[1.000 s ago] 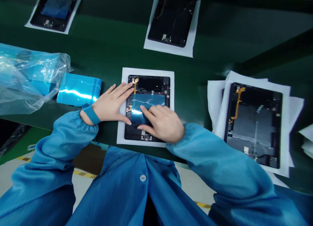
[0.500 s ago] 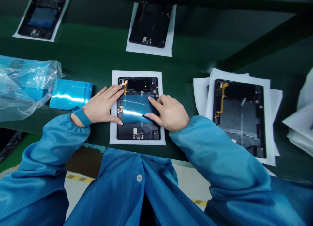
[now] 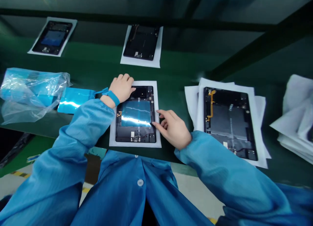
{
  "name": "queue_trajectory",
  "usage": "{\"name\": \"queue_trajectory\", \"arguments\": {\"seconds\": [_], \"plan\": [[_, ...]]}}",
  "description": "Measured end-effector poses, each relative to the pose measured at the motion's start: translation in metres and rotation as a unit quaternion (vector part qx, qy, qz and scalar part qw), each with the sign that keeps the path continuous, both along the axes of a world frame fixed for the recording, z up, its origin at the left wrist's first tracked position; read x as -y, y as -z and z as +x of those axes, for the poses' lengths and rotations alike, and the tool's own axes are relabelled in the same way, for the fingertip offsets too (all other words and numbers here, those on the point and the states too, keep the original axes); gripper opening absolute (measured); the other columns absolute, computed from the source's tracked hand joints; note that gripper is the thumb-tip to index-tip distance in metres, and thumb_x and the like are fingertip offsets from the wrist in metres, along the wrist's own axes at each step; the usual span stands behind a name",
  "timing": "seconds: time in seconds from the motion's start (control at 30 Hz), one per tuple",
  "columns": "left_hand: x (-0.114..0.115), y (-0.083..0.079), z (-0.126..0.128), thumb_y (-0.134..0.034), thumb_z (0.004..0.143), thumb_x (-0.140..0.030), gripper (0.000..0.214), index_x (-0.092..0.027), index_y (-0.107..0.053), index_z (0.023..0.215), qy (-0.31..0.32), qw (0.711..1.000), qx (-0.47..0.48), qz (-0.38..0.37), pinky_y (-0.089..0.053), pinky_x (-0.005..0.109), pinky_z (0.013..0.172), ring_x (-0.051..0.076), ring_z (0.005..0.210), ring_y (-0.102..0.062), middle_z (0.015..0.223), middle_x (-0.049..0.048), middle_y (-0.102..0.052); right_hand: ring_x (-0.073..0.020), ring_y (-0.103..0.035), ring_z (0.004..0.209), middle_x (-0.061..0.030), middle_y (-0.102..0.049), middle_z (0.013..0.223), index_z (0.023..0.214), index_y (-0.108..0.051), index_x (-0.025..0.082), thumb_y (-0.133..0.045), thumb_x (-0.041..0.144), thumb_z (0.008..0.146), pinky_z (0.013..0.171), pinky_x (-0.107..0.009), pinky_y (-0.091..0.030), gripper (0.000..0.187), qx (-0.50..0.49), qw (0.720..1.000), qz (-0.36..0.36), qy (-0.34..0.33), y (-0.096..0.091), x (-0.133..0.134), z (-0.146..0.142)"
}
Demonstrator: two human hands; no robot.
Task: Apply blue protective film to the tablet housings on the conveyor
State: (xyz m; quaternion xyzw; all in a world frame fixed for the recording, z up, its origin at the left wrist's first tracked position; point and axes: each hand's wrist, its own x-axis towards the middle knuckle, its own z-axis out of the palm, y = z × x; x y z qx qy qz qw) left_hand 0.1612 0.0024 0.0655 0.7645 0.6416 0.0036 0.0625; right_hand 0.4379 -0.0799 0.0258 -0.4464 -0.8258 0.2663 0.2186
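I have the left hand point(image 3: 122, 86) over the upper left corner of the open tablet point(image 3: 124, 134), its fingers loosely extended and released. The right hand point(image 3: 173, 128) is at the tablet's right edge, thumb and forefinger parted, other fingers curled; I can't tell whether it grips anything. The tablet lies flat on a white sheet point(image 3: 112, 138) between both hands' fingers, its blue panel point(image 3: 135, 110) just left of the right thumb. Left of the left fingers I see a blue pack point(image 3: 73, 100); well right of the right fingers, a second tablet point(image 3: 226, 121).
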Motion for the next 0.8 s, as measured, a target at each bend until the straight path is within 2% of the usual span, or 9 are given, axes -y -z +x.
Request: {"name": "queue_trajectory", "arguments": {"seconds": [0.13, 0.27, 0.37, 0.43, 0.47, 0.57, 0.63, 0.73, 0.8], "plan": [[-0.021, 0.015, -0.006, -0.044, 0.102, -0.026, 0.030, -0.013, -0.062, 0.122, 0.022, 1.000, 0.010, -0.019, -0.048, 0.047, 0.095, 0.034, 0.113, -0.060, 0.120, 0.0178, -0.064, -0.0159, -0.063, 0.061, -0.0076, -0.065, 0.099, 0.126, -0.062, 0.018, -0.067, 0.033, 0.090, 0.063, -0.035, -0.058, 0.040, -0.024, 0.998, -0.031, 0.041, 0.007, -0.004, -0.006], [-0.023, 0.013, -0.021, -0.045, 0.102, -0.025, 0.023, -0.016, -0.066, 0.107, 0.066, 0.998, 0.018, -0.016, -0.049, 0.040, 0.091, 0.028, 0.100, -0.063, 0.107, 0.0129, -0.067, -0.0146, -0.063, 0.056, -0.0095, -0.067, 0.106, 0.126, -0.061, 0.016, -0.069, 0.030, 0.083, 0.065, -0.037, -0.058, 0.046, -0.027, 0.993, -0.078, 0.081, 0.004, -0.008, -0.010], [-0.016, -0.004, -0.023, -0.037, 0.104, -0.029, 0.031, -0.017, -0.066, 0.104, 0.075, 0.997, 0.017, 0.017, -0.047, 0.044, 0.091, 0.030, 0.102, -0.060, 0.108, 0.0139, -0.065, -0.0136, -0.060, 0.051, -0.0076, -0.070, 0.100, 0.119, -0.064, 0.017, -0.068, 0.036, 0.084, 0.064, -0.036, -0.055, 0.040, -0.034, 0.989, -0.101, 0.103, -0.004, -0.012, -0.011], [-0.012, -0.024, -0.022, -0.031, 0.106, -0.033, 0.037, -0.019, -0.066, 0.106, 0.062, 0.996, 0.023, 0.065, -0.046, 0.048, 0.092, 0.032, 0.105, -0.058, 0.109, 0.0146, -0.064, -0.0139, -0.055, 0.049, -0.0014, -0.067, 0.078, 0.097, -0.068, 0.020, -0.061, 0.047, 0.091, 0.058, -0.032, -0.050, 0.028, -0.035, 0.990, -0.107, 0.085, -0.010, -0.016, -0.012], [-0.012, -0.034, -0.021, -0.031, 0.107, -0.037, 0.039, -0.020, -0.066, 0.106, 0.051, 0.994, 0.031, 0.096, -0.045, 0.049, 0.093, 0.033, 0.107, -0.057, 0.109, 0.0142, -0.064, -0.0146, -0.053, 0.049, 0.0006, -0.062, 0.067, 0.084, -0.066, 0.022, -0.055, 0.051, 0.094, 0.056, -0.030, -0.046, 0.033, -0.035, 0.991, -0.106, 0.075, -0.012, -0.021, -0.012], [-0.025, -0.056, -0.022, -0.038, 0.106, -0.048, 0.037, -0.023, -0.063, 0.116, -0.030, 0.973, 0.090, 0.210, -0.044, 0.049, 0.099, 0.032, 0.118, -0.055, 0.122, 0.0124, -0.061, -0.0170, -0.052, 0.056, 0.0004, -0.053, 0.058, 0.071, -0.057, 0.023, -0.042, 0.056, 0.099, 0.058, -0.030, -0.041, 0.046, -0.036, 0.992, -0.077, 0.093, -0.020, -0.050, -0.011], [-0.048, -0.055, -0.027, -0.037, 0.107, -0.047, 0.037, -0.023, -0.056, 0.129, -0.140, 0.943, 0.149, 0.263, -0.044, 0.046, 0.104, 0.029, 0.126, -0.053, 0.133, 0.0126, -0.057, -0.0185, -0.054, 0.063, -0.0015, -0.056, 0.064, 0.076, -0.057, 0.022, -0.041, 0.053, 0.100, 0.063, -0.031, -0.042, 0.042, -0.021, 0.988, -0.042, 0.150, -0.027, -0.087, -0.009], [-0.092, -0.030, -0.034, -0.034, 0.107, -0.036, 0.038, -0.016, -0.053, 0.132, -0.317, 0.902, 0.196, 0.217, -0.044, 0.047, 0.106, 0.029, 0.125, -0.055, 0.133, 0.0182, -0.058, -0.0206, -0.056, 0.074, -0.0047, -0.058, 0.071, 0.075, -0.057, 0.021, -0.043, 0.040, 0.099, 0.073, -0.033, -0.043, 0.034, 0.037, 0.966, 0.003, 0.257, -0.037, -0.165, -0.002], [-0.119, -0.008, -0.036, -0.038, 0.104, -0.032, 0.039, -0.008, -0.054, 0.130, -0.375, 0.893, 0.186, 0.164, -0.043, 0.056, 0.105, 0.036, 0.127, -0.054, 0.133, 0.0246, -0.057, -0.0221, -0.058, 0.082, -0.0078, -0.061, 0.077, 0.078, -0.060, 0.019, -0.040, 0.032, 0.101, 0.081, -0.035, -0.043, 0.033, 0.056, 0.952, 0.010, 0.301, -0.042, -0.219, 0.005]]}}
